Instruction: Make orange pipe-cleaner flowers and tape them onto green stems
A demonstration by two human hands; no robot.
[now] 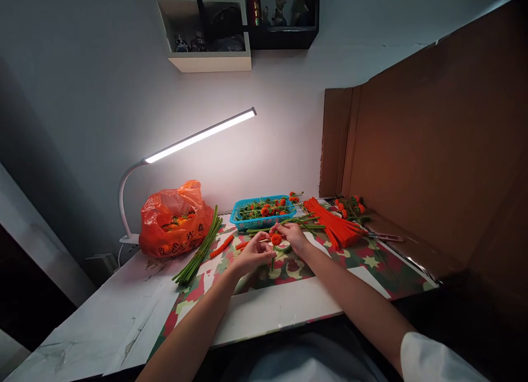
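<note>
Flower [276, 239], orange-red, rounded, ruffled, on green stem; above bench [103, 327], between left hand [256, 251] and right hand [292, 236]. Left fingers gripping flower; right fingers bent close beside, grip unclear. Orange bag [177, 222]: dark printed characters, creased, not readable. Red bottle [253, 7]: yellowish marking, illegible.

The flower [276, 239] is showing orange-red, and its stem [273, 261] is showing green. The bundle of stalks [201, 252] is displaying green; the strips [332, 222] are displaying bright red-orange. The basket [247, 223] is showing turquoise blue. The bag [154, 231] is showing translucent orange-red with dark printed characters. The sheet [371, 272] is carrying a camouflage-like pattern of green, dark red and cream. The table [99, 327] is showing white with grey streaks.
</note>
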